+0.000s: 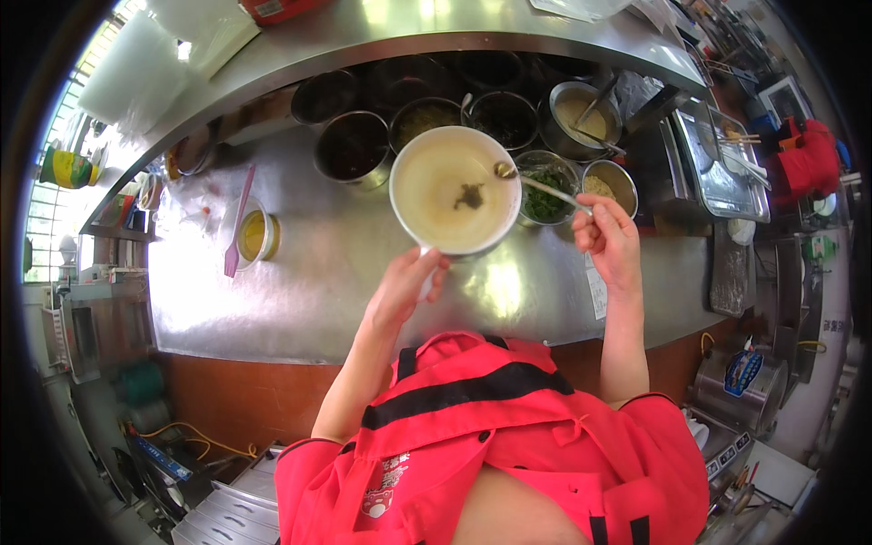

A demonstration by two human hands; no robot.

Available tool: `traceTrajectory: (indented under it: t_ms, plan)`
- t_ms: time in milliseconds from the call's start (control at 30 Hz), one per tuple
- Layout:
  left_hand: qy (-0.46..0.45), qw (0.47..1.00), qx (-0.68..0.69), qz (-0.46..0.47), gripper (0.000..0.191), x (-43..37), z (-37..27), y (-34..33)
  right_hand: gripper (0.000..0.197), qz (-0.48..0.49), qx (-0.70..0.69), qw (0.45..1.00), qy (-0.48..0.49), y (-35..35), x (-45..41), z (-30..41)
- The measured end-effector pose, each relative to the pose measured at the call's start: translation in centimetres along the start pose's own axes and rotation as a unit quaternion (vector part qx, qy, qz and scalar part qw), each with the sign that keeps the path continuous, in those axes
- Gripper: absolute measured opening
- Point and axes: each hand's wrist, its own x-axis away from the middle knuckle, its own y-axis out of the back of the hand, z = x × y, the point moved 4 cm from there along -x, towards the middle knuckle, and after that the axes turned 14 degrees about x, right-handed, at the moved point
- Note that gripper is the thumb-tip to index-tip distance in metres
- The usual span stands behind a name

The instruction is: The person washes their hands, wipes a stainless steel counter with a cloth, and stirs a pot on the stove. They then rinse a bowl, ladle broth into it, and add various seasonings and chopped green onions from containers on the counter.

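Note:
In the middle of the head view is a large white bowl [436, 184] with a dark clump [469, 197] of seasoning or food in it. My left hand [409, 279] grips the bowl by its near side, where a white handle-like part shows. Between the fingers of my right hand [608, 235] is the handle of a small metal spoon [545, 189], its head over the bowl's right rim. Close to that spoon stand a bowl of chopped green herbs [548, 196] and a metal bowl of pale yellow crumbs [599, 188].
Behind the white bowl, several metal pots, one a dark-filled pot [353, 151], line the steel counter [327, 293]. At left, a pink brush [240, 231] rests across a tub of yellow oil [253, 235]. A steel tray [725, 194] stands right; a person in red [807, 160] is beyond. A raised shelf [436, 44] overhangs the back.

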Motion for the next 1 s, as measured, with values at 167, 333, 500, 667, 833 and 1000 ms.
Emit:
traceTrajectory:
  t_ms: [167, 333, 500, 667, 833, 1000]
  plan:
    - [0.008, 1.0, 0.0, 0.001, 0.027, -0.4, 0.5, -0.3, 0.026, 0.017, 0.162, 0.984, -0.069, -1.0, 1.5, -0.7]
    - [0.016, 1.0, -0.01, 0.003, 0.028, 0.0, 0.5, -0.8, 0.026, 0.019, 0.161, 0.984, -0.078, -1.0, 1.6, -2.1]
    - [0.002, 0.999, -0.039, 0.003, 0.029, 0.4, 0.5, -0.9, 0.025, 0.006, 0.091, 0.991, -0.094, -0.6, 1.4, -4.2]
    - [0.006, 0.998, -0.061, -0.007, 0.03, 0.7, 0.5, -1.2, 0.026, 0.0, 0.011, 0.995, -0.096, 0.4, 1.4, -6.9]
    - [0.009, 0.997, -0.075, -0.006, 0.03, 0.7, 0.7, -1.2, 0.026, 0.003, -0.021, 0.995, -0.093, 0.3, 1.7, -7.3]
    - [0.005, 0.998, -0.06, -0.002, 0.03, 0.6, 0.9, -1.3, 0.026, 0.009, 0.043, 0.995, -0.091, 0.0, 1.8, -7.2]
